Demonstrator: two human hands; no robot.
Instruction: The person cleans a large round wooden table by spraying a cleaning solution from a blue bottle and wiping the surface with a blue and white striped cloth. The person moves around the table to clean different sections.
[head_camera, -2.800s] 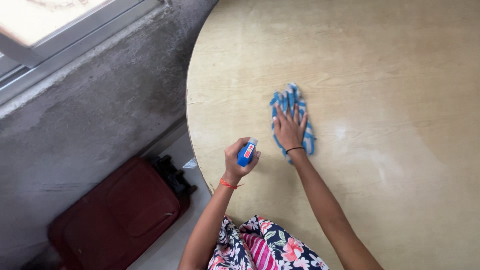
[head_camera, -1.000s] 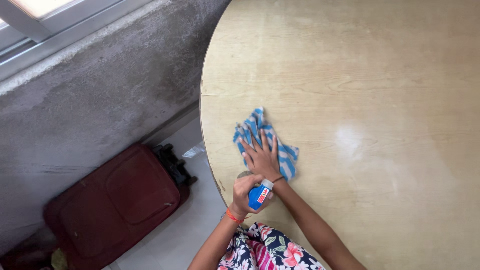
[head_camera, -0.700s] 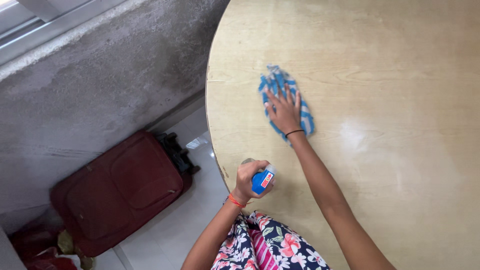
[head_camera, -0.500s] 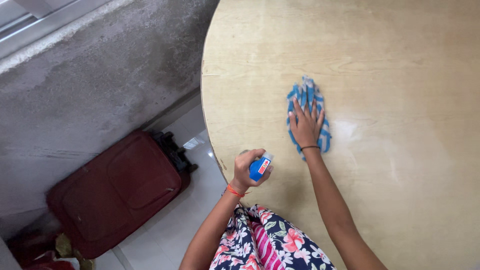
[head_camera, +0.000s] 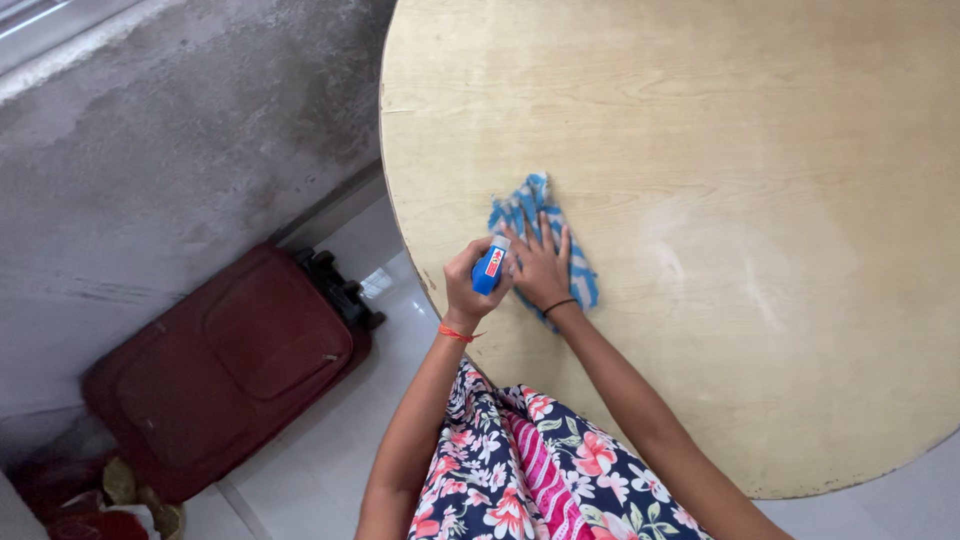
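Centrally, just left of mid-frame, a blue-and-white striped cloth lies flat on the round, pale wooden counter, close to the counter's left edge. The right hand rests palm-down on the cloth with fingers spread and extended; its grip is fully open, pressing the fabric against the surface rather than clasping it. A thin dark band circles the right wrist.

Immediately left of it, touching or nearly touching the right hand, the left hand has its grip closed around a small blue spray bottle with a white top. The bottle is held above the counter's edge, its top pointing toward the upper right of the frame. An orange thread band sits on the left wrist.

A floral-patterned garment in dark blue, pink and white fills the lower centre. At lower left, a dark red suitcase lies on the pale tiled floor, against a rough grey concrete wall that occupies the upper left.
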